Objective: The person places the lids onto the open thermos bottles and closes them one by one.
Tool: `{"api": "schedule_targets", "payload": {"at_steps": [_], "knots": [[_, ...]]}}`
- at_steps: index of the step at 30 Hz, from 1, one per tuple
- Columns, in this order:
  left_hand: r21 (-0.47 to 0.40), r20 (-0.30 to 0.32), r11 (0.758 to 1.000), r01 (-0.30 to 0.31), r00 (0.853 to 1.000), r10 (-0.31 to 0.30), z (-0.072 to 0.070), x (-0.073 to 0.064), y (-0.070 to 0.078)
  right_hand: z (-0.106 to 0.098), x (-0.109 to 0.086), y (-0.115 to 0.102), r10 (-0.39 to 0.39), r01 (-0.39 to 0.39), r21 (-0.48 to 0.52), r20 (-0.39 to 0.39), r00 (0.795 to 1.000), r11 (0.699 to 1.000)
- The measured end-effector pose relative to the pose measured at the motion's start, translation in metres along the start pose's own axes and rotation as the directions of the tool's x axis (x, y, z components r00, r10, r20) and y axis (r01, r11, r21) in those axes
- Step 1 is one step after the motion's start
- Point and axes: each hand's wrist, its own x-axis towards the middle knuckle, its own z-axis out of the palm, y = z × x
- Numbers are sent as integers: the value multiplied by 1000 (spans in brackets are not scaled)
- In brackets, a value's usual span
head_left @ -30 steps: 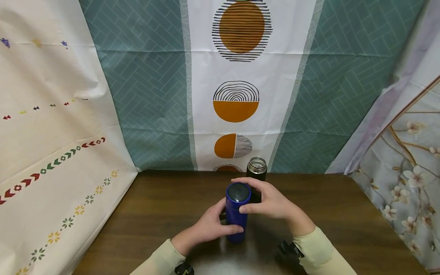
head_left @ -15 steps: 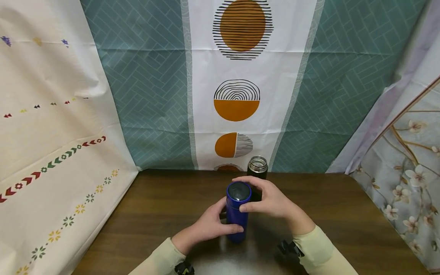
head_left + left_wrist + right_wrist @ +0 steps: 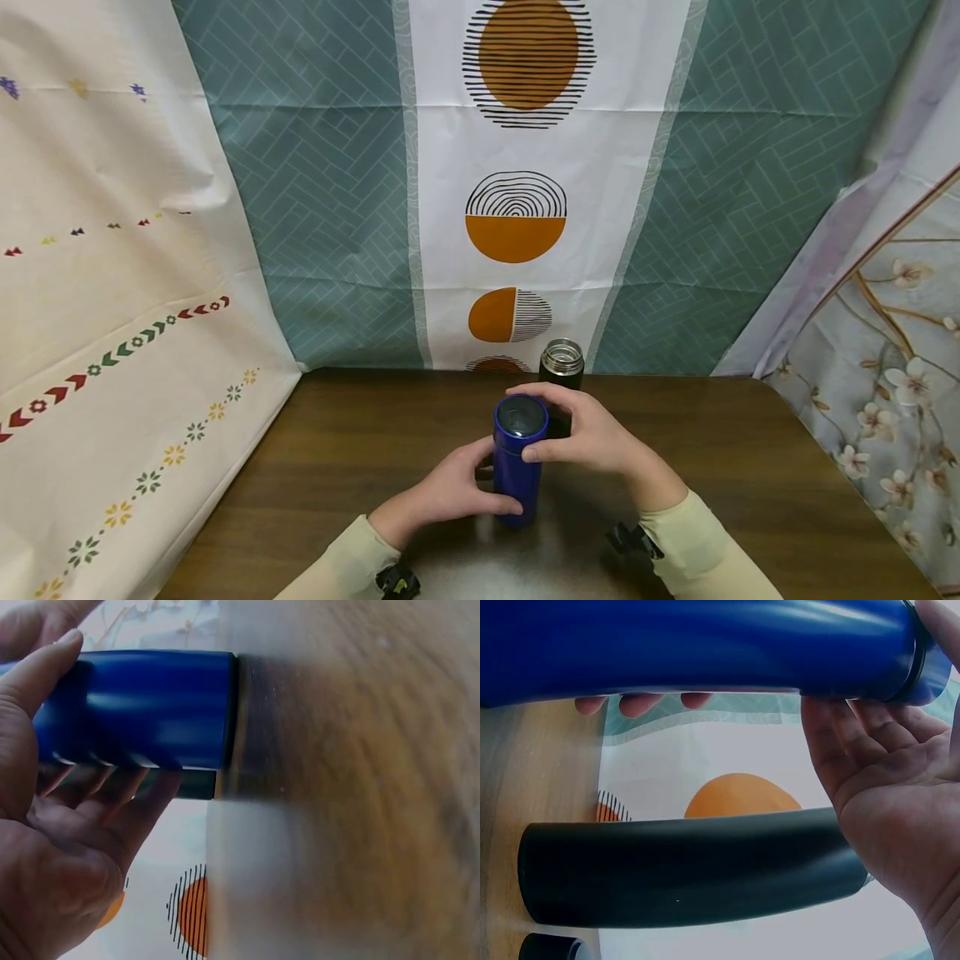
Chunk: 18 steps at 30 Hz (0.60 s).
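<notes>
A blue thermos [image 3: 515, 483] with a dark-topped lid [image 3: 522, 417] stands upright on the table. My left hand [image 3: 453, 487] holds its body low down, thumb in front and fingers behind; the left wrist view shows those fingers against the blue wall [image 3: 150, 705]. From the right, my right hand [image 3: 592, 433] grips around the lid, its thumb by the seam. Close behind is a black thermos [image 3: 561, 367], its steel mouth uncovered; the right wrist view shows its dark body [image 3: 682, 870].
A small black cap-like piece [image 3: 551, 946] lies beside the black thermos, partly out of frame. Patterned cloth [image 3: 517, 192] hangs along the back of the brown table [image 3: 360, 433], with more cloth on the left [image 3: 112, 292] and right [image 3: 885, 400].
My left thumb has slid slightly left on the blue thermos, and the left hand has shifted a little left. The right hand and both thermoses look unmoved.
</notes>
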Motion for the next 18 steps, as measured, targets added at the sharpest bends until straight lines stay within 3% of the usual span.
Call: {"api": "schedule_targets", "payload": {"at_steps": [7,18], "knots": [[30,19,999,-9,1000,8,-2,1,-2,0,1,2,-8,8,1,-2,1000,1000],[6,30,1000,6,1000,-6,-2,-1,-3,7,0,10,-38,40,38,-60,997,998]]}}
